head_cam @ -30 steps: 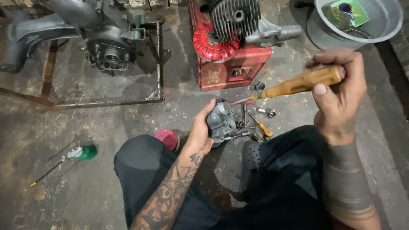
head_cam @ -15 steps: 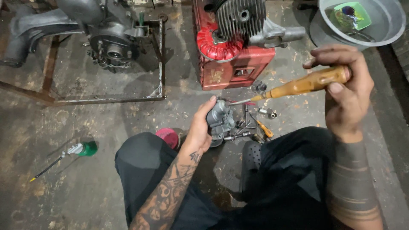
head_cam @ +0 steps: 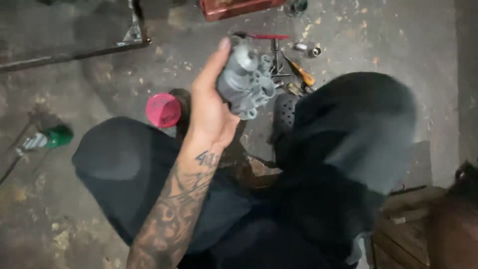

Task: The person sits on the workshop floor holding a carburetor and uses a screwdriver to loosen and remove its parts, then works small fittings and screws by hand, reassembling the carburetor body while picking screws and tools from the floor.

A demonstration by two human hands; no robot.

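- My left hand [head_cam: 211, 107] is closed round the grey metal carb-like part [head_cam: 246, 79], held up over the floor [head_cam: 348, 40] above my knees.
- Right hand's out of view.
- Screwdrivers [head_cam: 298, 72] & sockets lie on the floor beyond.
- Looks mid-job: no tool on the part rn, work left.

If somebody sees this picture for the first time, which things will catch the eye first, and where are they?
First comes the left hand near the middle of the picture, gripping a grey metal engine part above the person's knees. Just left of it, a bright pink round lid lies on the dirty concrete floor. Behind the part, small tools lie scattered, among them an orange-handled screwdriver.
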